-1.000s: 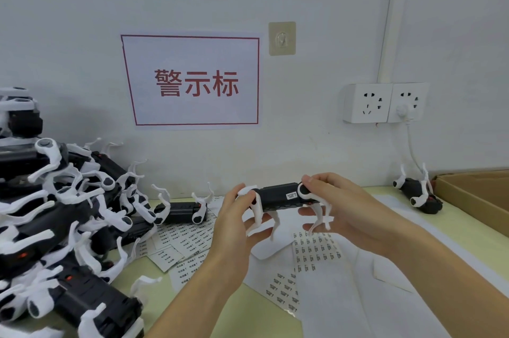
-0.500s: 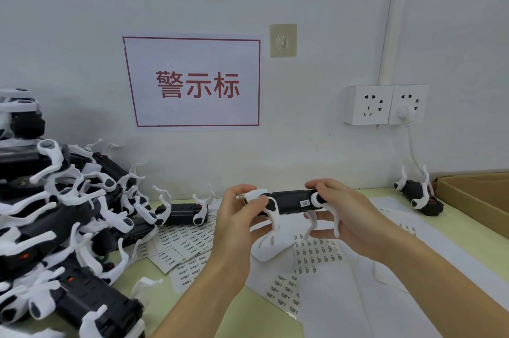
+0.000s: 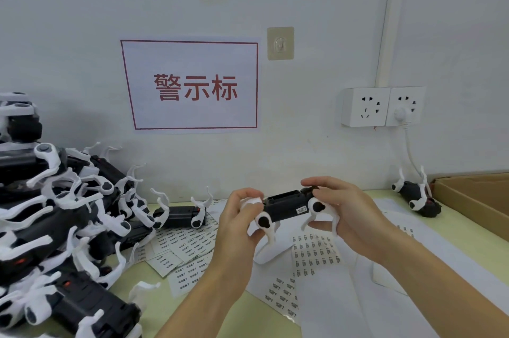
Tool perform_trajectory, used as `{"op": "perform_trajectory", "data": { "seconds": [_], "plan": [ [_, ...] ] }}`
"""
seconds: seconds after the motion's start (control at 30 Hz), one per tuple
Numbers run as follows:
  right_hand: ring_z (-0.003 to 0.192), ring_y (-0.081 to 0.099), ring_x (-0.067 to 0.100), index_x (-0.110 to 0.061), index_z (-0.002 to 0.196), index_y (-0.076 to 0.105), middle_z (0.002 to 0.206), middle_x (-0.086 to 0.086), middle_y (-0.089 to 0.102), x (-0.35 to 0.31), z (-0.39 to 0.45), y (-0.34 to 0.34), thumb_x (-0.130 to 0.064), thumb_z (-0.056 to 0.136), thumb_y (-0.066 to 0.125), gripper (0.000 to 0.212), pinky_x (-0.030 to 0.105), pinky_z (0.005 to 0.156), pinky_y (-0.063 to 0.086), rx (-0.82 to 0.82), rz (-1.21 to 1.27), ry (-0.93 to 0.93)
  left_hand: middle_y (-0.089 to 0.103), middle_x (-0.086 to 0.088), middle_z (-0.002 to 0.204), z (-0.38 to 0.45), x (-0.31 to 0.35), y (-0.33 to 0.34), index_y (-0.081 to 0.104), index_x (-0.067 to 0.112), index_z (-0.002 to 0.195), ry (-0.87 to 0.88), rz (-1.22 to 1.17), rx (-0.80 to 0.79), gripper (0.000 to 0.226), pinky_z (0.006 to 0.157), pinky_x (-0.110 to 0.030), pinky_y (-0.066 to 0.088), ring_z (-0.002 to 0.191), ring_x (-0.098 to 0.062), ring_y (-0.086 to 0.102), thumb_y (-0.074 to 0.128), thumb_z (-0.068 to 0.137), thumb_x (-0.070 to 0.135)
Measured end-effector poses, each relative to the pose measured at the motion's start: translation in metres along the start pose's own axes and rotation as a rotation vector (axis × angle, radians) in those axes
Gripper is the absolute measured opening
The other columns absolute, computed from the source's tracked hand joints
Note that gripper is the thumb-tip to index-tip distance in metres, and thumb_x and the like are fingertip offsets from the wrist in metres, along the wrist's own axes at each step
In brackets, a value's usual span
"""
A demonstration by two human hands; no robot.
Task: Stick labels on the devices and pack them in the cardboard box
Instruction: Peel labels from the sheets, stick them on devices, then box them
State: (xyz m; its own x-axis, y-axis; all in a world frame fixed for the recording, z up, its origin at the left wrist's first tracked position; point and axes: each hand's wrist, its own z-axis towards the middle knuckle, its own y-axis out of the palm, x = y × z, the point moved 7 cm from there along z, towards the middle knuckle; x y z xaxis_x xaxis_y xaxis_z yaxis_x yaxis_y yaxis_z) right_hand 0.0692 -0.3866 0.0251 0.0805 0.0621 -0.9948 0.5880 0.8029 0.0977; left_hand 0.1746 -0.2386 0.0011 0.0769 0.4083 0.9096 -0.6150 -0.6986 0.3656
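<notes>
Both hands grip device, green table

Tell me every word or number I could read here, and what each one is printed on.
"警示标": red characters on the red-bordered wall sign.
Small white label on the held device: too small to read.
Label sheets on the table: print too small and blurred to read.

A white paper sign with a red border, stuck on the wall, reads "警示标" in large red characters. A small white label on the black body of the held device carries print too small to read. The label sheets on the worktop bear rows of tiny, illegible text.
</notes>
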Motion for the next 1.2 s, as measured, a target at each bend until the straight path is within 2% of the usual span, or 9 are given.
{"op": "perform_trajectory", "data": {
  "seconds": [0.1,0.2,0.4,0.53,0.77,0.87,1.0,1.1,1.2],
  "plan": [
    [0.096,0.069,0.026,-0.018,0.102,0.076,0.116,0.012,0.065,-0.003,-0.001,0.002,0.011,0.086,0.062,0.036,0.041,0.083,0.058,-0.034,-0.038,-0.076,0.071,-0.001,0.088,0.001,-0.007,-0.008,0.061,0.026,0.104,-0.041,0.109,0.103,0.017,0.08,-0.041,0.051,0.072,-0.01,0.068,0.054,0.097,0.012],
    [0.088,0.073,0.019,-0.023,0.097,0.078,0.115,0.012,0.066,-0.005,-0.002,0.005,0.017,0.079,0.065,0.046,0.025,0.07,0.056,-0.072,-0.111,-0.135,0.069,-0.008,0.1,0.001,-0.01,-0.016,0.061,0.025,0.104,-0.057,0.134,0.181,0.022,0.083,-0.042,0.051,0.087,-0.022,0.068,0.053,0.096,0.005],
    [0.106,0.067,0.011,-0.038,0.101,0.075,0.116,-0.002,0.068,-0.009,-0.001,0.004,0.004,0.071,0.077,0.052,0.039,0.095,0.054,-0.117,-0.271,-0.241,0.064,-0.011,0.109,0.001,-0.006,-0.018,0.061,0.021,0.103,-0.011,0.172,0.217,0.031,0.091,-0.049,0.051,0.102,-0.034,0.064,0.049,0.091,-0.005],
    [0.109,0.064,0.01,-0.036,0.103,0.072,0.109,-0.013,0.068,-0.012,-0.003,0.006,-0.003,0.057,0.079,0.057,0.03,0.089,0.054,-0.257,-0.347,-0.295,0.069,-0.005,0.101,-0.008,0.013,-0.015,0.062,0.014,0.099,0.205,0.219,0.207,0.036,0.063,-0.023,0.054,0.08,-0.013,0.066,0.05,0.083,-0.016],
    [0.107,0.063,0.011,-0.023,0.098,0.072,0.101,-0.007,0.066,-0.012,0.001,-0.006,0.01,0.055,0.078,0.055,0.022,0.089,0.052,-0.355,-0.245,-0.322,0.071,0.008,0.098,-0.019,0.026,-0.001,0.059,0.013,0.099,0.406,0.291,0.139,0.041,0.067,-0.023,0.055,0.089,-0.01,0.066,0.054,0.079,-0.023],
    [0.11,0.064,0.012,-0.026,0.103,0.071,0.11,-0.005,0.068,-0.014,-0.001,-0.009,0.004,0.062,0.075,0.051,0.022,0.085,0.053,-0.335,-0.268,-0.314,0.07,0.011,0.093,-0.017,0.024,-0.001,0.061,0.018,0.101,0.375,0.321,0.137,0.038,0.062,-0.023,0.053,0.083,-0.009,0.065,0.054,0.085,-0.016],
    [0.098,0.069,0.02,-0.03,0.111,0.071,0.117,0.008,0.065,-0.013,0.0,-0.011,-0.014,0.075,0.07,0.039,0.031,0.078,0.057,-0.249,-0.141,-0.229,0.069,0.007,0.093,-0.009,0.017,-0.005,0.06,0.032,0.109,0.261,0.367,0.155,0.023,0.066,-0.021,0.057,0.081,-0.007,0.068,0.063,0.095,0.014],
    [0.09,0.067,0.022,-0.029,0.109,0.071,0.117,0.018,0.064,-0.01,0.0,-0.011,-0.016,0.089,0.07,0.024,0.031,0.071,0.055,-0.201,-0.143,-0.152,0.071,-0.004,0.09,-0.004,0.01,-0.009,0.067,0.036,0.098,0.161,0.379,0.175,0.011,0.079,-0.038,0.059,0.081,-0.02,0.071,0.066,0.095,0.026],
    [0.088,0.067,0.022,-0.03,0.105,0.072,0.111,0.014,0.069,-0.006,-0.007,-0.01,-0.026,0.094,0.065,0.014,0.032,0.069,0.055,-0.229,-0.248,-0.088,0.07,-0.011,0.09,-0.003,-0.001,-0.012,0.072,0.032,0.08,0.022,0.307,0.204,0.017,0.088,-0.049,0.057,0.089,-0.033,0.07,0.066,0.094,0.025]
  ]
}}
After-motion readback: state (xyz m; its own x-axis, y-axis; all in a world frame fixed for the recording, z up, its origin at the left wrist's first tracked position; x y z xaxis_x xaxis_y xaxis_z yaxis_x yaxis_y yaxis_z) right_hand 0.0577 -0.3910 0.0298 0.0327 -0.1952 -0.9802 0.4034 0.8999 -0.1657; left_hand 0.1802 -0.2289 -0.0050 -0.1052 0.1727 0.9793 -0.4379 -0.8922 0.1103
